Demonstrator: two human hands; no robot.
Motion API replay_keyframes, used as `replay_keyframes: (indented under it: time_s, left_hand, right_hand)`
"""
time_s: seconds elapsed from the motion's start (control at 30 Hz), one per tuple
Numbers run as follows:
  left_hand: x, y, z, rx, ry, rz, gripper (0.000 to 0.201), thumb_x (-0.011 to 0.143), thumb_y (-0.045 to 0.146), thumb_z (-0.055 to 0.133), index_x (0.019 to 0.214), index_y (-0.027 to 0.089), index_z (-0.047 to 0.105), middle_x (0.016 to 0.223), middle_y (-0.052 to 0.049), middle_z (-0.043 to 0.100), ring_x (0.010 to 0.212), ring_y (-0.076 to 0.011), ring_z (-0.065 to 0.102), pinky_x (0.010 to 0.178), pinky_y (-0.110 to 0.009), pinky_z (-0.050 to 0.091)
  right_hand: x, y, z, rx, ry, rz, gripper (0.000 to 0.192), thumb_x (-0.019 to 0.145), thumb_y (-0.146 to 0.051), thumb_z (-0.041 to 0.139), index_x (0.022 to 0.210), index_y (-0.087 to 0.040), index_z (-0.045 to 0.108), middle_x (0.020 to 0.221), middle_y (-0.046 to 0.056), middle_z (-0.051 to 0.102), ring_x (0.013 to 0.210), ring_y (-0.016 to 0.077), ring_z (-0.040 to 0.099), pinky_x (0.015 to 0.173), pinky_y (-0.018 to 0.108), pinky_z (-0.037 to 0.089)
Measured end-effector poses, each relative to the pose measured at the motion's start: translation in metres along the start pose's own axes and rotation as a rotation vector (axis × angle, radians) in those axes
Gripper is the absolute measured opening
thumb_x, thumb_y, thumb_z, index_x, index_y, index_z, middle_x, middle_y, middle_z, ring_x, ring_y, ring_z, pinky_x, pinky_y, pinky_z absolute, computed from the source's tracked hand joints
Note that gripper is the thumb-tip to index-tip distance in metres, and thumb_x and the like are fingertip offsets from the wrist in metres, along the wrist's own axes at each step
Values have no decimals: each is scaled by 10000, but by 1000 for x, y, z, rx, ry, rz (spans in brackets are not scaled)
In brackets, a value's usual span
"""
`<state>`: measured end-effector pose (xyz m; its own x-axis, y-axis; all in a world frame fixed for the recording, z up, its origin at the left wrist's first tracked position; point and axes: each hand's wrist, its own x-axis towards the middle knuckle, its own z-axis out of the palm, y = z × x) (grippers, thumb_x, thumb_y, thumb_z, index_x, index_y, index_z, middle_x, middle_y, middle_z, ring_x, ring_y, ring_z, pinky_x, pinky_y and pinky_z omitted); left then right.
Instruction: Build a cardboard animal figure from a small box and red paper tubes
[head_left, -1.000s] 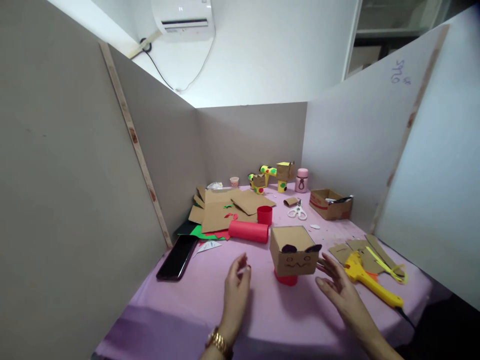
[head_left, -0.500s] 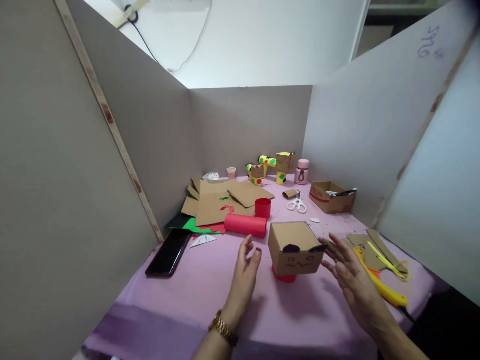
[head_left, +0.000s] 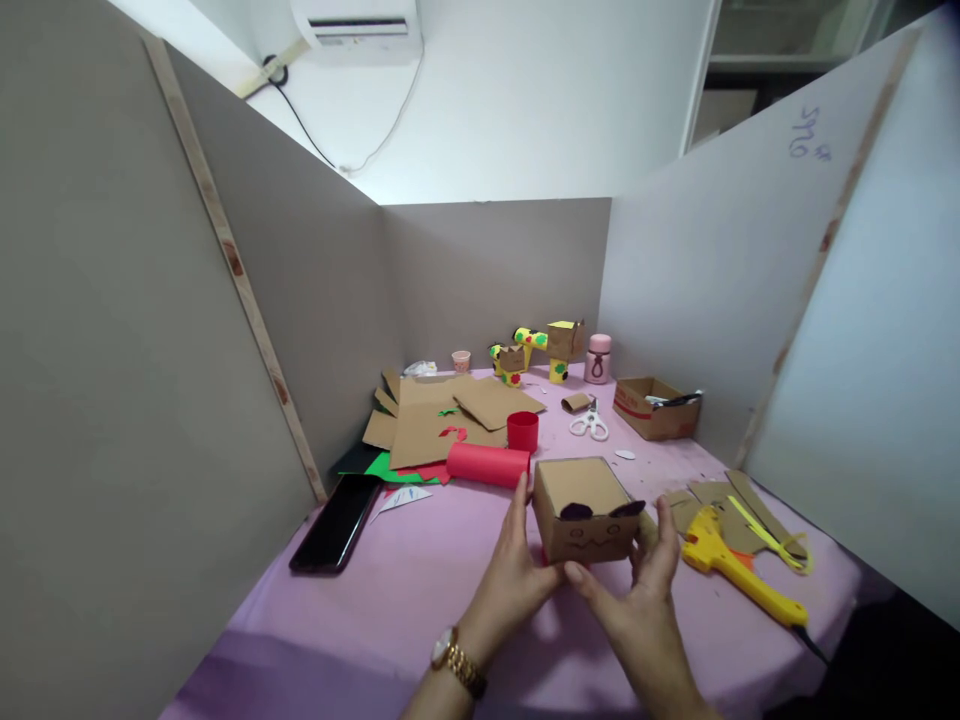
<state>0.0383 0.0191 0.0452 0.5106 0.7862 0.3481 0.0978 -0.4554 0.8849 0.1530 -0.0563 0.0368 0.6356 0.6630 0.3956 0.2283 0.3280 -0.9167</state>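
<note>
A small cardboard box with a drawn face and two dark ears sits on a short red tube, mostly hidden, near the table's front. My left hand grips the box's left side and lower front edge. My right hand holds its right side, thumb under the front. A gold watch is on my left wrist.
A pink cloth covers the table. A yellow glue gun and cardboard scraps lie right. A red tube, red cup, cardboard sheets, scissors, a phone and an open carton lie beyond. Grey partitions stand on three sides.
Both hands, held apart beside the box before, have closed in and taken hold of its sides.
</note>
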Motion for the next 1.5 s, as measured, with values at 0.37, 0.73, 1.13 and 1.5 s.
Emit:
replay_keyframes:
  time_s: [0.37, 0.73, 1.13, 1.5]
  left_hand:
    - [-16, -1, 33, 95, 236, 8, 846, 767, 300, 612, 1439, 220, 104, 1510, -103, 229, 1379, -243, 219, 1128, -413, 215]
    - [-24, 3, 39, 166, 210, -53, 781, 809, 340, 528, 1425, 85, 122, 1514, -177, 177, 1400, -238, 154, 1144, -409, 184]
    - [-49, -22, 25, 19, 224, -208, 999, 720, 315, 653, 1436, 174, -29, 1522, -155, 69, 1392, -248, 162, 1128, -392, 202]
    - [-42, -35, 24, -219, 329, -281, 818, 777, 381, 576, 1401, 114, 120, 1459, -226, 229, 1306, -273, 347, 1072, -403, 299]
  right_hand:
    - [5, 0, 4, -63, 19, -12, 1156, 633, -461, 742, 1444, -300, -65, 1531, 97, 45, 1384, 338, 117, 1094, 553, 167]
    - [8, 3, 3, -179, 58, -24, 1191, 596, -443, 764, 1449, -276, -50, 1535, 142, -1, 1348, 407, 195, 1026, 607, 271]
    - [23, 10, -13, -92, 40, 27, 1221, 564, -435, 803, 1443, -319, -36, 1522, 153, 91, 1296, 401, 321, 996, 607, 313]
    - [25, 12, -19, -159, 2, -32, 1260, 550, -453, 808, 1450, -280, -57, 1527, 167, 72, 1334, 405, 235, 1019, 609, 263]
